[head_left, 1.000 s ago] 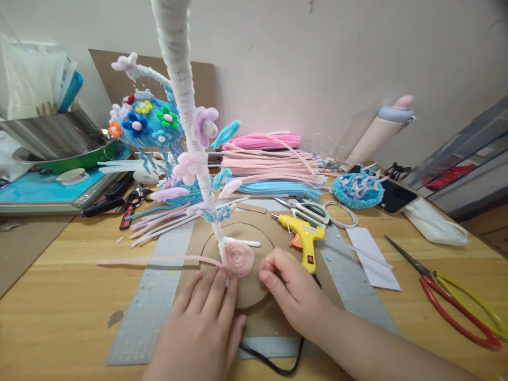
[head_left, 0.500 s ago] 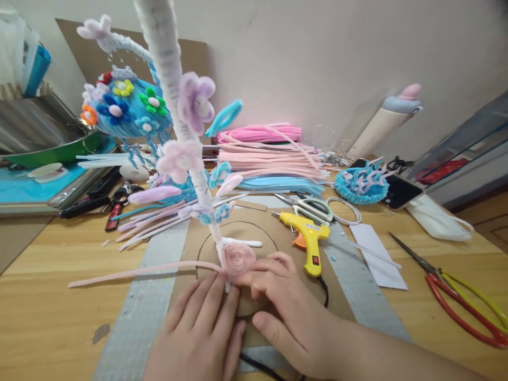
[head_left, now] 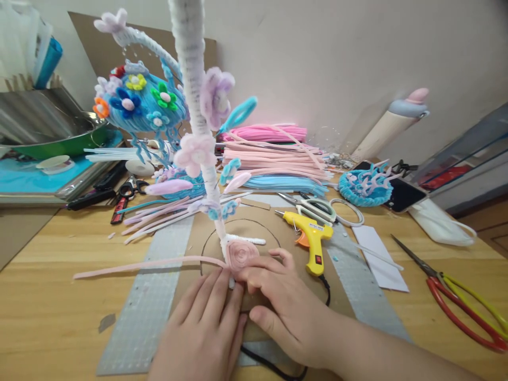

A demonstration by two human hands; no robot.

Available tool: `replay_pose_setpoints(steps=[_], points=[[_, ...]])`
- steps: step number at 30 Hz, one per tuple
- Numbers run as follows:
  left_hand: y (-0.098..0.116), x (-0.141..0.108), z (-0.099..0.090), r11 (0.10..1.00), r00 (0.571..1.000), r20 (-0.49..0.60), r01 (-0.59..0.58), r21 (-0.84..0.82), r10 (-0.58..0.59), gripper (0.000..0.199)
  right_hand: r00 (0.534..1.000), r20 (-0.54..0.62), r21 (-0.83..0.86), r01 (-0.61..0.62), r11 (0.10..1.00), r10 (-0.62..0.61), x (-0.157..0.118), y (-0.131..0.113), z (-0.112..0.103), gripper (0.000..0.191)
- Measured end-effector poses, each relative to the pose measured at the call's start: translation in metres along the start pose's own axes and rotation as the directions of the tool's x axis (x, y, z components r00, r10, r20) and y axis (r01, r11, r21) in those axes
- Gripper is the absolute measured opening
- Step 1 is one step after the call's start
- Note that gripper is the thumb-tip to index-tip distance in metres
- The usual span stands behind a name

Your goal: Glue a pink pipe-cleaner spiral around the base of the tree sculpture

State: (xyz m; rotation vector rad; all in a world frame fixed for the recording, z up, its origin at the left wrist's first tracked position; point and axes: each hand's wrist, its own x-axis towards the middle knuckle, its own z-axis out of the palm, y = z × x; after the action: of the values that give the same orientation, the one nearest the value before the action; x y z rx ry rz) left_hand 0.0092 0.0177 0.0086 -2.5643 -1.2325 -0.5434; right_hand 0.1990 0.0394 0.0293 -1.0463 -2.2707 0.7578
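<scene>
Wooden table (head_left: 51, 323). Around a central grey cutting mat (head_left: 146, 307): fuzzy pink stems (head_left: 270, 159) at twelve o'clock, white pouch (head_left: 440, 225) at two, red-and-yellow scissors (head_left: 442, 278) at three.

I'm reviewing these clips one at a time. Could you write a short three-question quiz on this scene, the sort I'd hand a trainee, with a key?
1. Which tool lies nearest to the right hand?
A) the red-and-yellow-handled scissors
B) the yellow glue gun
C) the white-handled scissors

2. Fill in the blank: From the pink coil, beyond the fingertips of the left hand, the loose pink strand runs out toward the ____ side of the picture.

3. True or false: The right hand is gripping the yellow glue gun.

Key: 1. B; 2. left; 3. False
</scene>
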Motion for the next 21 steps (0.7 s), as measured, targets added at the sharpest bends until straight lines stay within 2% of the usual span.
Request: replay_pose_setpoints(steps=[7,12,17,21], points=[[-0.007,0.004,-0.009,0.994,0.994,0.024,-0.103,0.02,0.102,0.033,0.999,0.037,-0.055,0.024,0.998,-0.022,0.0,-0.002,-0.001,0.012],[-0.007,0.005,-0.007,0.996,0.996,0.015,-0.083,0.019,0.083,0.031,0.996,0.044,-0.074,0.075,0.994,-0.072,0.0,-0.001,-0.002,0.013],[-0.006,0.005,-0.008,0.997,0.998,0.011,-0.07,0.036,0.069,0.033,0.99,-0.14,0.116,0.019,0.993,-0.002,-0.003,0.005,-0.001,0.01],[-0.006,0.005,-0.009,0.997,0.998,0.005,-0.057,0.043,0.057,0.034,0.953,-0.228,0.375,-0.105,0.921,0.201,-0.007,0.012,0.007,0.014]])
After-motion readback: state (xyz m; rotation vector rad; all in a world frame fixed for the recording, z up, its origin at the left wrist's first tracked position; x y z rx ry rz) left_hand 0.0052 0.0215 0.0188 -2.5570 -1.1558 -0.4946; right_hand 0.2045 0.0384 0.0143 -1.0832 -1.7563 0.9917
